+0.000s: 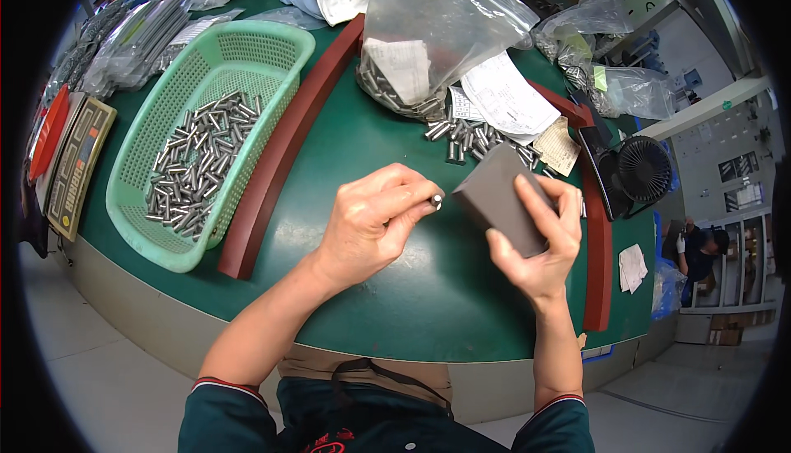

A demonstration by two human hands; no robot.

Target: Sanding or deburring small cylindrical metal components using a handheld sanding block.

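Over the middle of the green table, my left hand [371, 218] is closed in a pinch on a small metal pin [436, 201], whose bright end points to the right. To its right, my right hand [544, 239] grips a dark grey rectangular block [501, 197] between thumb and fingers. The block's left edge is close to the pin but apart from it. Behind the block lies a pile of loose metal pins [465, 136], partly hidden by papers and by the block. At the left, a light green perforated basket [288, 49] holds many similar pins [202, 160].
Two dark red bars [276, 164] [596, 272] flank the work area. A clear plastic bag [445, 8] of pins stands at the back, beside white papers [507, 94]. A small black fan [643, 168] is on the right. Another person [700, 255] is farther off at right.
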